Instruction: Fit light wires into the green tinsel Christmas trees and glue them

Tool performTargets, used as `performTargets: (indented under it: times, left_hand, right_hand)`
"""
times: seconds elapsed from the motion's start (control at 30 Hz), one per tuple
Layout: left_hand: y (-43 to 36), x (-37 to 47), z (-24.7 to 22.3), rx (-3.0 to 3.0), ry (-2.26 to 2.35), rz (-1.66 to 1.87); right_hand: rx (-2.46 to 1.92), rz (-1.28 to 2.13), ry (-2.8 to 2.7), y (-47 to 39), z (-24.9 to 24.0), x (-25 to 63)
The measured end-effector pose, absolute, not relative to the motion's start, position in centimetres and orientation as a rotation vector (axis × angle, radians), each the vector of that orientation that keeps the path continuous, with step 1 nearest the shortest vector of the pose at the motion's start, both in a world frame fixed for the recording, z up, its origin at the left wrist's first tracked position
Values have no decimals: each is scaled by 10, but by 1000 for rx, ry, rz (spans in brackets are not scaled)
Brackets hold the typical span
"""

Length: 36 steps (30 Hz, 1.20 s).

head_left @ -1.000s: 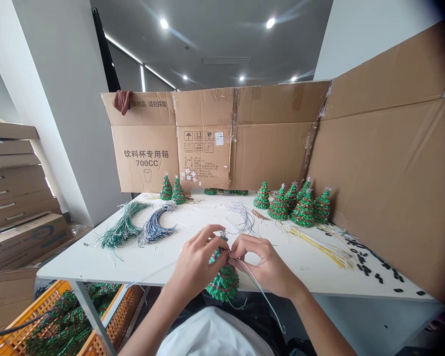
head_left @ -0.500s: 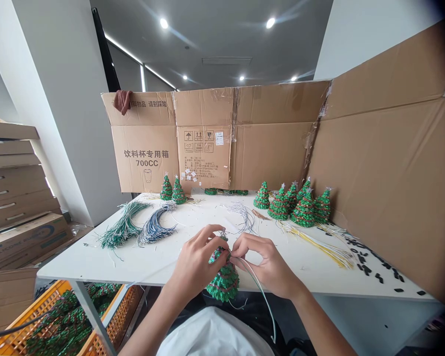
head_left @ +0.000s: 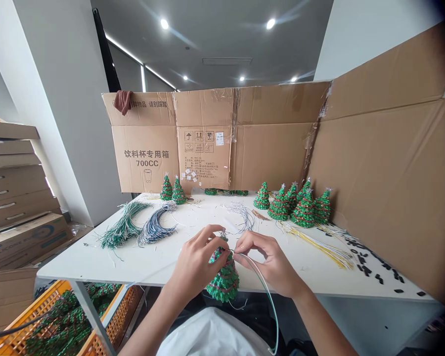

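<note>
A small green tinsel Christmas tree with red garland stands upright near the table's front edge, close to my body. My left hand is closed around its upper part, fingers and thumb hiding much of that side. Just right of the tree, my right hand pinches thin green and white wires between thumb and fingers. The wires' long ends curve down toward my lap. Their near ends reach the tree by my left fingertips; how they are fixed there is too small to tell.
On the white table lie a green wire bundle, a blue wire bundle, yellow wires and black pieces. Several finished trees stand at the back right. Cardboard walls the rear. An orange crate sits below left.
My right hand has drawn slightly right, away from the tree, with the wires. The wires' loop now bows farther out. My left hand stays on the tree.
</note>
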<state>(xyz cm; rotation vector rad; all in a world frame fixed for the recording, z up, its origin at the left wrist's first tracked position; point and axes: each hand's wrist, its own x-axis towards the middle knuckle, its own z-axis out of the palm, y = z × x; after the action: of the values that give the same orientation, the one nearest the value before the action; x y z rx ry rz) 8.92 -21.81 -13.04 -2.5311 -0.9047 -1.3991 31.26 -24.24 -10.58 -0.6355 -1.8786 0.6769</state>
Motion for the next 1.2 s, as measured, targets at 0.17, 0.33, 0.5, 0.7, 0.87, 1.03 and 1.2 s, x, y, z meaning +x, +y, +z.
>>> performTargets:
  times: [0.17, 0.33, 0.5, 0.7, 0.87, 1.03, 1.2]
  left_hand:
    - [-219, 89, -130, -2533, -911, -1389]
    - [-219, 89, -130, -2536, -912, -1379]
    - [-219, 89, -130, -2552, -916, -1378]
    - [-219, 89, -130, -2543, -909, -1378]
    - [-219, 90, -130, -2563, -918, -1387]
    - [-219, 89, -131, -2555, -919, -1381]
    - [-219, 90, -131, -2554, -927, -1363]
  right_hand:
    - [-650, 675, -1861, -242, -104, 312]
    - [-657, 668, -1839, -242, -104, 314]
    - [-675, 628, -1833, -241, -104, 317]
    - [-685, 597, -1822, -241, -102, 318]
    - [-682, 595, -1812, -240, -103, 320]
    - [-723, 610, -1848, -241, -103, 320]
    - [-744, 600, -1847, -242, -100, 319]
